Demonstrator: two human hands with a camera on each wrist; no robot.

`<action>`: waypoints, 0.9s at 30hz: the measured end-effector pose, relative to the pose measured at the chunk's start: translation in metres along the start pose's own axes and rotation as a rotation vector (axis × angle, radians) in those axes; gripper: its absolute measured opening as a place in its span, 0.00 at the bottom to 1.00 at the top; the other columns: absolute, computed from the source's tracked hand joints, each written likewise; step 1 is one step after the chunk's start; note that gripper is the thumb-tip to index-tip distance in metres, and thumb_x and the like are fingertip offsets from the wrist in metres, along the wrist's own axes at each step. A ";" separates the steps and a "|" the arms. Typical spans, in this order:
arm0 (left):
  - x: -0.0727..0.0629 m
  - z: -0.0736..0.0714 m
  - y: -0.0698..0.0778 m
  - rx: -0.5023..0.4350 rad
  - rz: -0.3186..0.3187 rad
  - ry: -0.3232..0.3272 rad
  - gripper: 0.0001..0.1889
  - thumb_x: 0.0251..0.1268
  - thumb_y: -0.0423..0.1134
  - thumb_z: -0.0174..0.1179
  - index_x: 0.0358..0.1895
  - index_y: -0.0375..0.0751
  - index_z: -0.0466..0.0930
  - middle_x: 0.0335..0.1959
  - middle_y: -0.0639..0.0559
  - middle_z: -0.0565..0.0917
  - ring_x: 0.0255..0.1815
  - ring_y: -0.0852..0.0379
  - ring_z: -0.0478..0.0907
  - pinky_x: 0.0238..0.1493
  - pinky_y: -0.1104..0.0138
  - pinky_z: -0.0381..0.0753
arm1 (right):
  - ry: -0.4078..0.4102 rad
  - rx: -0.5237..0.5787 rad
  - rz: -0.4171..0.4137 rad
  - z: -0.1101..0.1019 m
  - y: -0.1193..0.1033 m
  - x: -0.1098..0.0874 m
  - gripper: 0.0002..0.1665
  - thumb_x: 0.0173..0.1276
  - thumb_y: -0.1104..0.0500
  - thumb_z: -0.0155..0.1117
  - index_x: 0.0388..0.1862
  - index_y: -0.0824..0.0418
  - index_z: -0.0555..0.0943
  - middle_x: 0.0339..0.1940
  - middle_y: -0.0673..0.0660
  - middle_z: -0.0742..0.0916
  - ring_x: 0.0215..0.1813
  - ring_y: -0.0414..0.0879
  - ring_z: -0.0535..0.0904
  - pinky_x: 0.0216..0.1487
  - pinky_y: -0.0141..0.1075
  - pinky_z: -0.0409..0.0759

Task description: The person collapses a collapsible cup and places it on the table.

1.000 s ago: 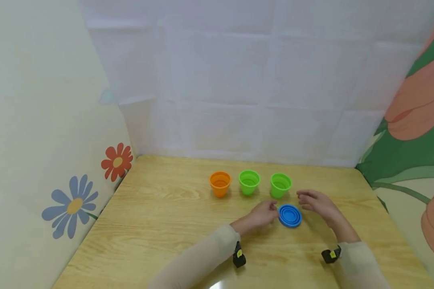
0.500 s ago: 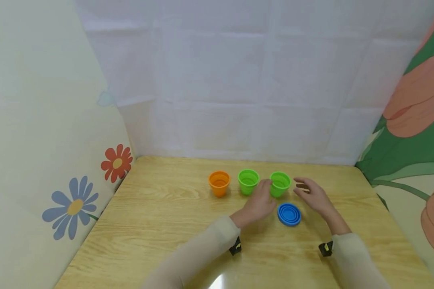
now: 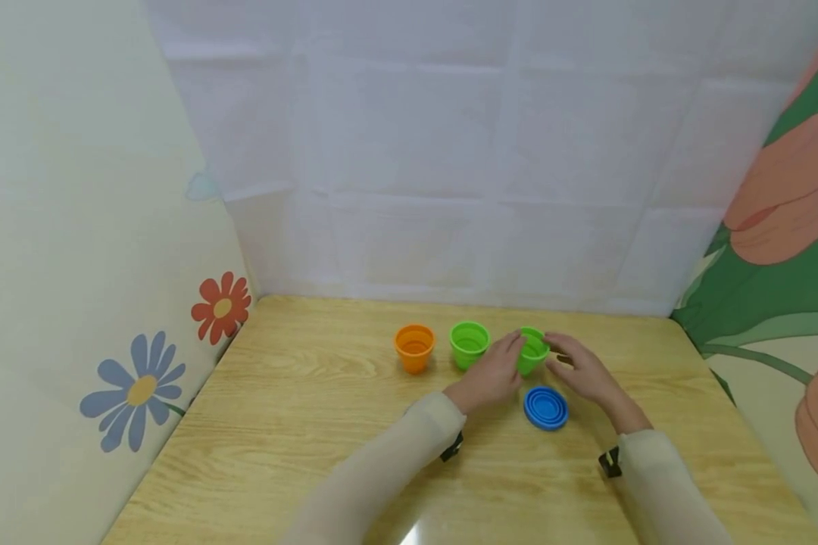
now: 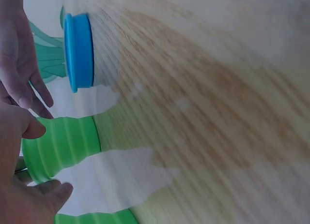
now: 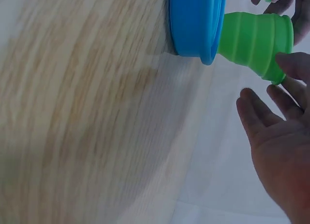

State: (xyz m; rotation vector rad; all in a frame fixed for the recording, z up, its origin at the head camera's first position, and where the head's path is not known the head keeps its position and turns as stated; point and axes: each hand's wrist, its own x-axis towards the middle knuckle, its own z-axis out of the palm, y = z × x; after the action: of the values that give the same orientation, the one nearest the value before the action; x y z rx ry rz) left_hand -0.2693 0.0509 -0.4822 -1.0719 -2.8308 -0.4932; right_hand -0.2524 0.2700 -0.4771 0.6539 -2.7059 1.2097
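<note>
Three silicone collapsible cups stand upright in a row: an orange cup (image 3: pixel 414 348), a green cup (image 3: pixel 468 344) in the middle and another green cup (image 3: pixel 533 352) on the right. My left hand (image 3: pixel 494 374) is at the left side of the right-hand green cup, thumb and fingers spread about its rim in the left wrist view. On its other side, my right hand (image 3: pixel 586 375) has loosely bent fingers, the thumb overlapping the rim (image 5: pixel 285 50) in the right wrist view. A flattened blue collapsible cup (image 3: pixel 545 409) lies in front, between the forearms.
The cups stand on a wood-grain table (image 3: pixel 300 393). A white cloth (image 3: pixel 395 166) hangs behind its far edge. Painted walls with flowers (image 3: pixel 141 390) flank the table. Each wrist carries a small black camera (image 3: pixel 610 462).
The left hand has moved forward from beside the blue cup to the right-hand green cup. My right hand has moved forward and left to that cup's rim. The cups stay in place.
</note>
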 end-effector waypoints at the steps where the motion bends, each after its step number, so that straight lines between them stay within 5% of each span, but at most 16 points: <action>1: 0.001 0.000 0.000 0.007 -0.002 -0.011 0.35 0.73 0.39 0.57 0.78 0.34 0.55 0.78 0.39 0.60 0.78 0.48 0.60 0.78 0.62 0.60 | 0.002 0.004 -0.006 0.001 0.001 0.001 0.27 0.73 0.72 0.59 0.69 0.76 0.68 0.69 0.77 0.72 0.67 0.73 0.71 0.63 0.61 0.76; 8: 0.004 -0.002 0.007 0.022 -0.004 0.003 0.32 0.73 0.36 0.56 0.76 0.32 0.58 0.75 0.38 0.65 0.75 0.47 0.65 0.74 0.62 0.68 | 0.075 -0.010 0.017 0.003 0.000 0.002 0.25 0.71 0.73 0.61 0.66 0.75 0.72 0.66 0.75 0.75 0.60 0.71 0.78 0.56 0.55 0.83; 16: 0.001 -0.025 0.009 -0.098 0.041 0.085 0.25 0.77 0.38 0.56 0.72 0.37 0.66 0.72 0.40 0.70 0.72 0.46 0.67 0.73 0.61 0.70 | 0.133 0.048 0.007 -0.006 -0.017 -0.001 0.21 0.73 0.70 0.62 0.64 0.71 0.77 0.66 0.71 0.77 0.58 0.67 0.80 0.55 0.51 0.84; 21: -0.009 -0.043 0.004 -0.170 0.119 0.128 0.18 0.76 0.41 0.59 0.63 0.41 0.77 0.63 0.45 0.78 0.64 0.51 0.75 0.65 0.66 0.77 | 0.117 0.092 -0.010 -0.009 -0.033 -0.007 0.21 0.76 0.66 0.60 0.65 0.69 0.76 0.63 0.69 0.78 0.58 0.66 0.80 0.54 0.50 0.86; 27: -0.030 -0.063 -0.004 -0.309 0.151 0.093 0.19 0.76 0.45 0.58 0.62 0.41 0.79 0.58 0.48 0.82 0.53 0.58 0.80 0.52 0.74 0.81 | 0.054 0.150 -0.108 -0.005 -0.048 -0.016 0.23 0.74 0.68 0.61 0.66 0.68 0.74 0.61 0.68 0.77 0.57 0.56 0.81 0.55 0.40 0.86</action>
State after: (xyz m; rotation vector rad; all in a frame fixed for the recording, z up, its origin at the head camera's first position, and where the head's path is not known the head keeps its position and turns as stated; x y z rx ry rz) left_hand -0.2525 0.0089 -0.4294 -1.2620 -2.6243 -0.9607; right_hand -0.2182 0.2512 -0.4448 0.7623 -2.5189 1.3911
